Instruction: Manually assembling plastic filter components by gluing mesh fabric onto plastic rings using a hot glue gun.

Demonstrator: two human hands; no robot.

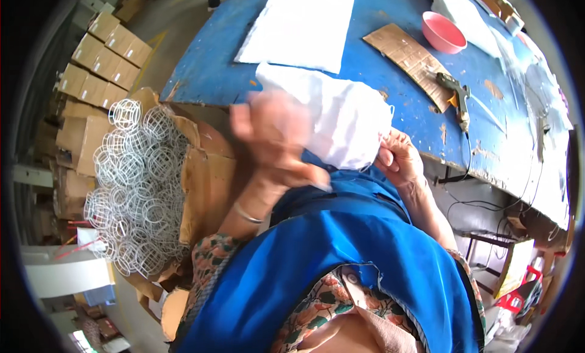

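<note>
The white cloth cover [341,118] is held up over the edge of the blue table [390,78]. The left hand [274,139] and right hand [397,158] both pinch it. White wire cages [137,182] fill a cardboard box [204,182] on the left.

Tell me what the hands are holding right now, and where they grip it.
Both hands hold a white fabric cover: left hand on its near left side, right hand pinching its lower right edge.
</note>
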